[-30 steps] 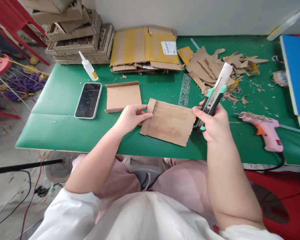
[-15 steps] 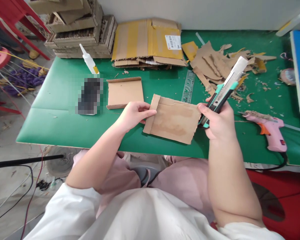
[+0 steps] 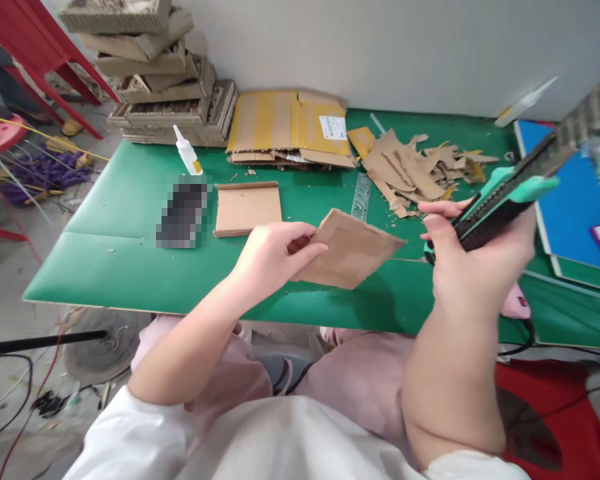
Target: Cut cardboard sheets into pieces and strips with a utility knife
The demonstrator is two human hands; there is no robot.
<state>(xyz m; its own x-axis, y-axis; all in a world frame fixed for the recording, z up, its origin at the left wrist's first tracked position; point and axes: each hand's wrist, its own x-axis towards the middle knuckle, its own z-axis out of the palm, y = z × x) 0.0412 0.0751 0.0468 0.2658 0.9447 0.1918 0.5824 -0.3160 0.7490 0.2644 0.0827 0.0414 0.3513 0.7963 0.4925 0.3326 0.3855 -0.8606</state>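
Note:
Pinched at its left edge, a small piece of cardboard [image 3: 355,250] tilts above the table in my left hand [image 3: 275,257]. My right hand [image 3: 475,260] is wrapped round a black and green utility knife [image 3: 500,200], raised to the right and apart from the cardboard. The knife's upper end is smeared by motion. Beyond my left hand, a shallow cardboard tray [image 3: 249,208] with folded-up edges lies on the table. A clear stencil ruler [image 3: 361,197] lies behind the held piece. Partly hidden under my right wrist is a pink glue gun [image 3: 516,303].
Torn cardboard scraps [image 3: 405,163] litter the back right of the green table [image 3: 105,267]. Flattened boxes [image 3: 290,123] and a stack of cardboard trays [image 3: 150,87] stand at the back. A white glue bottle [image 3: 187,155] is near a blurred-out dark object [image 3: 184,212]. Blue boards [image 3: 580,220] lie at right.
My right hand has let go of the cardboard's right edge and moved right and up with the knife. The cardboard has tilted in my left hand. The view has shifted upward.

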